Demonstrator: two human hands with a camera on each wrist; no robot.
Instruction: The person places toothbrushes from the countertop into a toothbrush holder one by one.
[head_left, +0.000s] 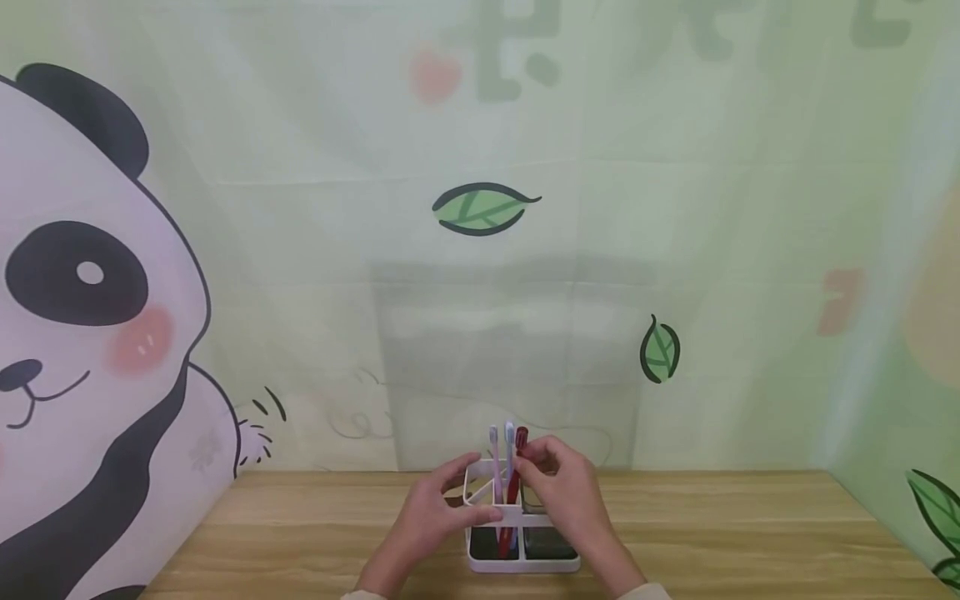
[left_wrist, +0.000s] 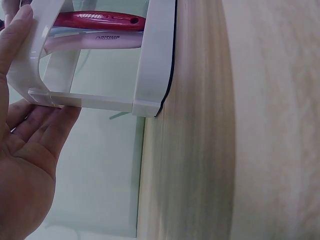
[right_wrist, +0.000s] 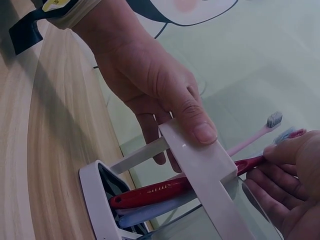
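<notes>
A white toothbrush holder [head_left: 525,566] with a dark base stands on the table. My left hand [head_left: 431,512] grips its upper frame from the left, thumb over the front and fingers behind. With thumb and fingers, my right hand [head_left: 566,492] pinches a red toothbrush [right_wrist: 152,193] just below its head. That brush leans through a top opening, its handle end down at the base. Beside it in the holder stand a pink toothbrush [head_left: 495,458] and a light blue toothbrush [right_wrist: 155,210], bristles up. The left wrist view shows the red and pink handles side by side.
The wood-grain table [head_left: 300,533] extends to both sides of the holder. Behind it hangs a pale green backdrop [head_left: 300,250] printed with a panda and leaves. A transparent cup-like part [right_wrist: 190,225] sits in the holder beside the brushes.
</notes>
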